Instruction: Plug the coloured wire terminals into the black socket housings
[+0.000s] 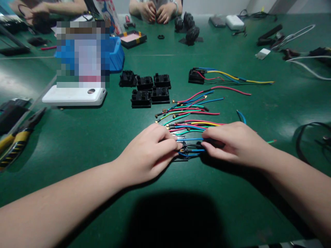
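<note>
My left hand point(152, 148) is closed on a small black plastic housing point(184, 159), its thumb and forefinger pressing where the wire ends enter. Most of that housing is hidden behind the fingers. From the right, my right hand point(230, 141) pinches blue and black wires point(191, 140) that run out of the housing. Just beyond both hands lies a loose bunch of red, yellow, blue and green wires point(196, 113) with small brass-coloured terminals. Farther off, several black housings point(141, 98) sit grouped together, and another housing point(196, 76) has wires coming out of it.
Yellow-and-black pliers point(22, 137) lie at the left. A white power bank point(74, 95) stands near a blue bin point(116, 53). Another person's hands point(156, 12) are at the far edge. White cables point(307, 70) and a black cable point(301, 137) lie to the right.
</note>
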The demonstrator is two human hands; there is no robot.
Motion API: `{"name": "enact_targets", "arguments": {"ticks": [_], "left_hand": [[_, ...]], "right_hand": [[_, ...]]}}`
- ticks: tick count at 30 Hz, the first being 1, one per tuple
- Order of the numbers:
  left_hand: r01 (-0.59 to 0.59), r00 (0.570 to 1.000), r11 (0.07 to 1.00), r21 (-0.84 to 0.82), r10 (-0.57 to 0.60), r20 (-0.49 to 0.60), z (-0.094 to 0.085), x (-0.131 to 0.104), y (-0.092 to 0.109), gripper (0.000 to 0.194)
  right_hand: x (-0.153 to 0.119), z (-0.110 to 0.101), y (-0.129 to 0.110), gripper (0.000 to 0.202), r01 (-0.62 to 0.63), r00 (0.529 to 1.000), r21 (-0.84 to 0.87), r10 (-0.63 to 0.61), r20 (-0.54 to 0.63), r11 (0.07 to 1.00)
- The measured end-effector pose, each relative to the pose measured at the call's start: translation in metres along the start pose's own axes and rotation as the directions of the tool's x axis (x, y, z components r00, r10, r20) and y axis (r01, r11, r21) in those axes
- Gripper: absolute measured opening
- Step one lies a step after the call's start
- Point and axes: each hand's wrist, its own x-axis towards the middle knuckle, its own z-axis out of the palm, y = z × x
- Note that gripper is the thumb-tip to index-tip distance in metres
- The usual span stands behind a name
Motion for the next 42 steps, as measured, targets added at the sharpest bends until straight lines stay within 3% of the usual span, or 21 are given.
{"name": "enact_targets", "arguments": {"ticks": [8, 14, 20, 24, 35, 42], "left_hand": [[0.030, 0.999, 0.999, 0.011, -0.030, 0.022, -0.003, 0.000, 0.004, 0.013], [0.028, 0.999, 0.995, 0.091, -0.031, 0.028, -0.002, 0.000, 0.009, 0.012], [0.017, 1.000, 0.999, 0.040, -0.018, 0.016, 0.002, -0.002, 0.003, 0.015], [0.052, 0.998, 0.999, -0.001, -0.052, -0.021, 0.001, -0.002, 0.001, 0.017], [0.078, 0.997, 0.996, -0.041, -0.079, -0.022, 0.002, -0.001, 0.002, 0.013], [0.078, 0.996, 0.996, -0.050, -0.080, -0.037, 0.001, 0.001, 0.002, 0.012]], "right_hand": [[0.002, 0.000, 0.003, 0.019, 0.012, 0.997, 0.067, -0.017, 0.069, 0.998], [0.002, 0.004, 0.001, 0.022, 0.080, 0.997, 0.062, -0.081, 0.013, 0.995], [0.000, 0.007, -0.001, 0.032, 0.229, 0.969, 0.126, -0.215, -0.119, 0.965], [-0.001, 0.008, -0.002, 0.036, 0.293, 0.955, 0.086, -0.287, -0.076, 0.952], [0.000, 0.012, -0.008, 0.046, 0.245, 0.968, 0.124, -0.249, 0.022, 0.962], [0.002, 0.010, -0.017, 0.038, 0.157, 0.987, 0.199, -0.158, -0.011, 0.967]]}}
